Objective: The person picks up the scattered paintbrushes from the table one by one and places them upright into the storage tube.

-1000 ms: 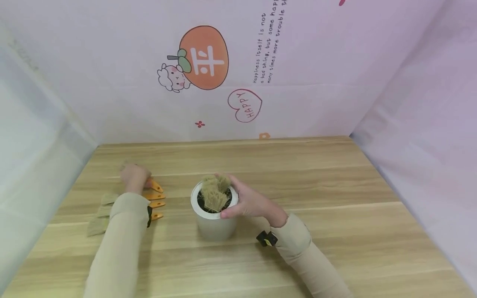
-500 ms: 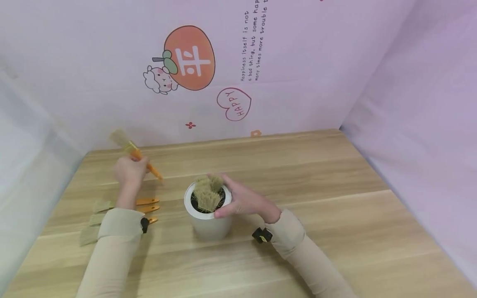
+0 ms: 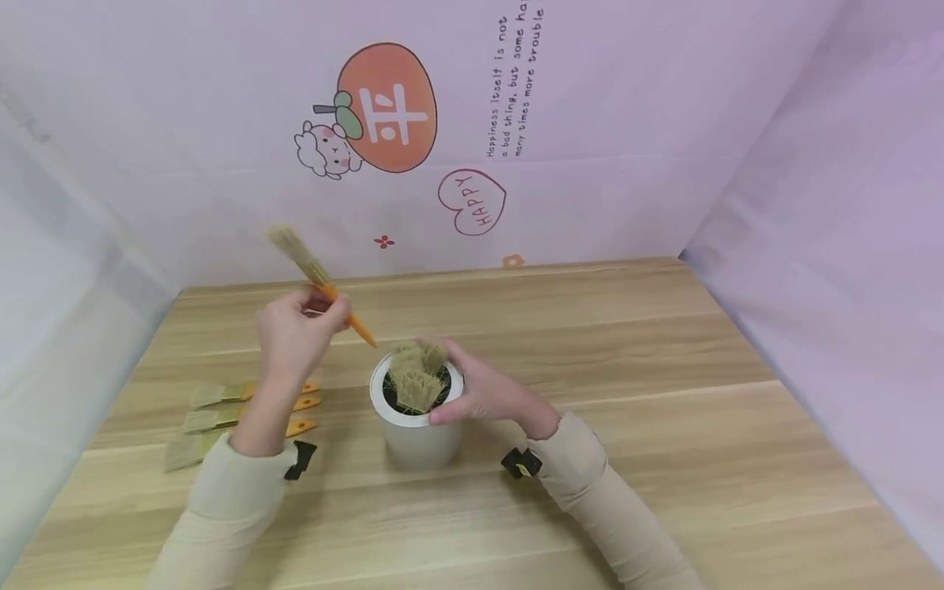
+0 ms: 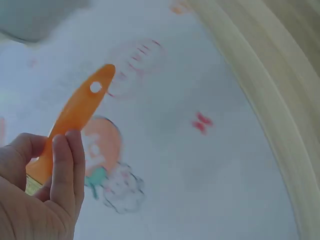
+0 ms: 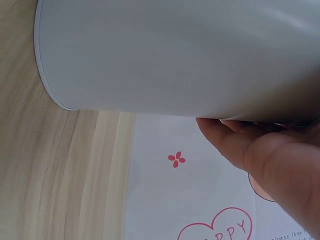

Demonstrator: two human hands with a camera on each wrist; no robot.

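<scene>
My left hand [image 3: 295, 336] holds an orange-handled paintbrush [image 3: 324, 291] in the air, bristles up and to the left, handle tip pointing down toward the pot. In the left wrist view the fingers [image 4: 62, 170] curl round the orange handle [image 4: 77, 115]. A white cylindrical pot [image 3: 413, 434] stands on the wooden table [image 3: 627, 369] with several brushes [image 3: 413, 377] standing in it, bristles up. My right hand [image 3: 479, 389] grips the pot's rim on its right side; the right wrist view shows the pot's wall [image 5: 175, 55] and my fingers [image 5: 235, 137] against it.
Three more orange-handled brushes [image 3: 221, 418] lie side by side on the table left of the pot, bristles toward the left. Pink printed walls [image 3: 516, 123] close the table at the back and both sides.
My left hand picked one brush up from the row on the table, lifted it, and carried it right toward the pot. The right hand stayed on the pot's rim.
</scene>
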